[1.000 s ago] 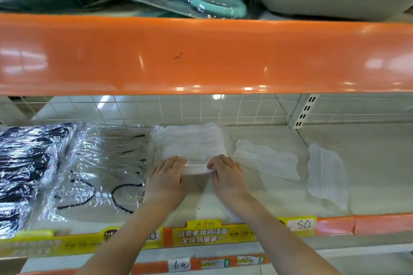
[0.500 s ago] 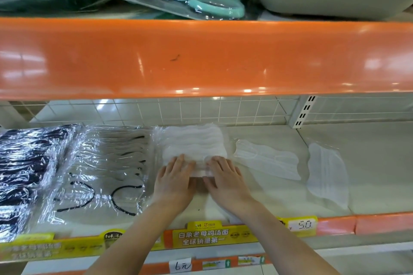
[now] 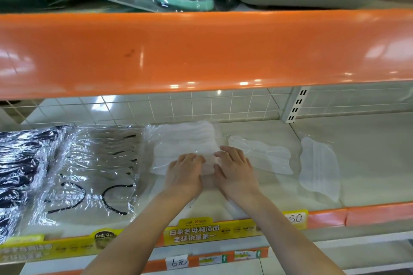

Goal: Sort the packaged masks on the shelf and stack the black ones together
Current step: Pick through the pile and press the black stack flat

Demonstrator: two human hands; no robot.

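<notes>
Both hands, left hand and right hand, lie flat with fingers straight and close together, pressing the near edge of the white mask stack at mid-shelf, while black masks occupy the shelf's left end.

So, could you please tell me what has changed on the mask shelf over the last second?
Both hands slid forward from the near edge of the white mask stack onto its top: the left hand and right hand now press it with flat fingers, thumbs close together. The stack looks slightly squared up. The black masks, the clear packs with black ear loops and the two loose white masks lie as before.
</notes>
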